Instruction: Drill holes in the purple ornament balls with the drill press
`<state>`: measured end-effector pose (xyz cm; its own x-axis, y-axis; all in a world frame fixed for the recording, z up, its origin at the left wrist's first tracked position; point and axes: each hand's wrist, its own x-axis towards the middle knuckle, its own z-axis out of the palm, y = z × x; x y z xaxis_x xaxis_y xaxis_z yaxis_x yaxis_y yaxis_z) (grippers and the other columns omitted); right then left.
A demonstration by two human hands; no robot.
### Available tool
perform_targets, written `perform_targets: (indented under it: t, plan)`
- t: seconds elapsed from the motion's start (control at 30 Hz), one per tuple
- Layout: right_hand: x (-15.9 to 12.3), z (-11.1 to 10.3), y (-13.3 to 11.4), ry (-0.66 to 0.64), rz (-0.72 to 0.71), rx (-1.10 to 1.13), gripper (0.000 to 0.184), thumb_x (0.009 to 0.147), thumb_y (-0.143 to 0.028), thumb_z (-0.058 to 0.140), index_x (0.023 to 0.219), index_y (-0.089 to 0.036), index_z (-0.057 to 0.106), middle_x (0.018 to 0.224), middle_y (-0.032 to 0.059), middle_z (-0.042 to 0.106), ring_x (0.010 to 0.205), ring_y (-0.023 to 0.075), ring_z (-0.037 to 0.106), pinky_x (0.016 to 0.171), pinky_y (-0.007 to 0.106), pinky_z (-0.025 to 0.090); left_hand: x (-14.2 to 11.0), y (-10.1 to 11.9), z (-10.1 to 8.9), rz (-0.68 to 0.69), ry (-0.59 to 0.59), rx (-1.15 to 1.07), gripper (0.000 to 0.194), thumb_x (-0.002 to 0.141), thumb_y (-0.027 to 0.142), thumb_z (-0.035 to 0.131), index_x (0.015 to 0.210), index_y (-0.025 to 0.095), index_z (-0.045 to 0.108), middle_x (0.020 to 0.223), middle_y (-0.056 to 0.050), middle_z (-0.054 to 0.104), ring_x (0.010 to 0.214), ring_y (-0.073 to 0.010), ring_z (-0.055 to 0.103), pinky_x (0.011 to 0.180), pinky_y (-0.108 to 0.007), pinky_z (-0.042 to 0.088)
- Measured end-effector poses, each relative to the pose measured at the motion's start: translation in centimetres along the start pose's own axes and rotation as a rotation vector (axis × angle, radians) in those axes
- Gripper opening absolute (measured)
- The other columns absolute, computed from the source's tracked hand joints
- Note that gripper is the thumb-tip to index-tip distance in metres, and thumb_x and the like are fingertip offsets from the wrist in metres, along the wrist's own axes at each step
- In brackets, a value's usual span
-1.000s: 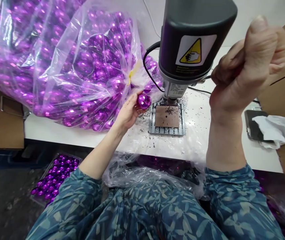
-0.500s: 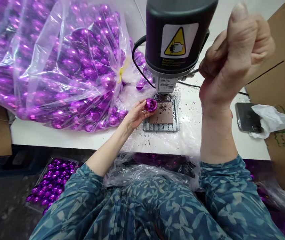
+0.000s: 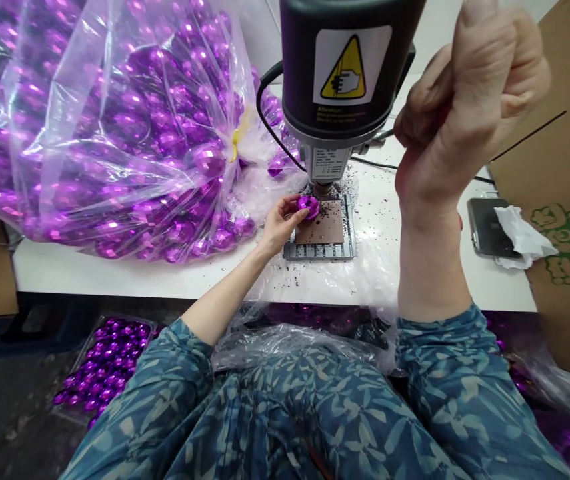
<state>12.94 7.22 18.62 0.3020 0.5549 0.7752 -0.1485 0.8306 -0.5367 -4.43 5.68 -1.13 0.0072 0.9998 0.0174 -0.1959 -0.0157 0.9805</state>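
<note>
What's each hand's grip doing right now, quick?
Left hand: closed, holding a shiny purple bauble.
Right hand: closed, holding the drill press lever.

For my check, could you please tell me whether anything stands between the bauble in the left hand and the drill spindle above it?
Nothing visible does: the purple bauble, held in the left hand, sits close below the drill spindle, its tip unclear.

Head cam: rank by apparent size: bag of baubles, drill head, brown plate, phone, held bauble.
Bag of baubles; drill head, nearer camera; brown plate and phone, too alike to rank; held bauble.
</note>
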Motion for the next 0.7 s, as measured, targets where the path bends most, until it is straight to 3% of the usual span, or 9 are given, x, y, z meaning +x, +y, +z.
perform_targets:
  t: [0.37, 0.7]
  plan:
    - [0.0, 0.3, -0.1, 0.054, 0.008, -0.037, 0.056, 0.073, -0.07, 0.062, 0.062, -0.02, 0.04, 0.049, -0.0079, 0.026, 0.039, 0.0015, 0.029, 0.044, 0.025, 0.015, -1.0, 0.5, 1.4, 0.001, -0.03, 0.106, 0.049, 0.075, 0.028, 0.095, 0.116, 0.021, 0.067, 0.126, -0.01, 0.077, 0.123, -0.0256, 0.073, 0.119, -0.046, 0.054]
    - [-0.1, -0.2, 0.2, -0.002, -0.047, 0.0, 0.044, 0.089, -0.048, 0.067, 0.066, -0.019, 0.043, 0.05, -0.0085, 0.028, 0.041, 0.0006, 0.032, 0.043, 0.02, 0.018, -2.0, 0.3, 1.7, 0.092, -0.031, 0.128, 0.05, 0.073, 0.034, 0.097, 0.112, 0.022, 0.069, 0.122, -0.009, 0.077, 0.115, -0.0245, 0.074, 0.114, -0.044, 0.056]
